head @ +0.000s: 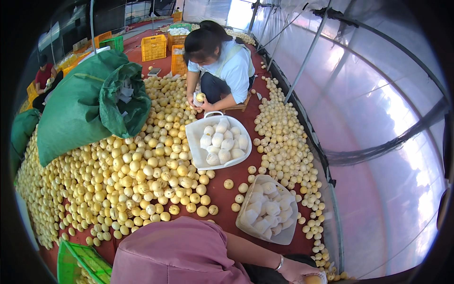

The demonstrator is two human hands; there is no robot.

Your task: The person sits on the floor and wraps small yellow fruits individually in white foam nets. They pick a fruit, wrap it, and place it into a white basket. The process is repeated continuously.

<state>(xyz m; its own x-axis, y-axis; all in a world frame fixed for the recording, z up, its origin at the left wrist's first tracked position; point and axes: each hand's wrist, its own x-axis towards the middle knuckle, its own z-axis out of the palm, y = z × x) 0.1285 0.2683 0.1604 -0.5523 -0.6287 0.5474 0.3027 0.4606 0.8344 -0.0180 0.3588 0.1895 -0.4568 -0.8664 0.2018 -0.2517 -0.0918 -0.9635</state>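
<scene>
At the bottom right edge, my left hand (298, 274) holds a yellow pepino melon (313, 279), with white foam netting (322, 277) beside it. The frame's edge cuts off part of the hand and fruit. A bracelet (280, 262) circles the wrist, and a pink sleeve (177, 248) fills the bottom centre. My right hand is out of view. Near my forearm stands a whitish plastic basket (241, 223) full of foam-netted fruits (271, 207). Farther ahead, a white handled basket (193, 136) holds more netted fruits (227, 143).
Loose pepino melons (142, 177) cover the red ground sheet (227, 191); more line the plastic wall (372, 177). A co-worker (227, 64) squats ahead, holding a fruit and netting. A green sack (78, 106) lies left. A green crate (85, 259) stands lower left, yellow crates (153, 48) behind.
</scene>
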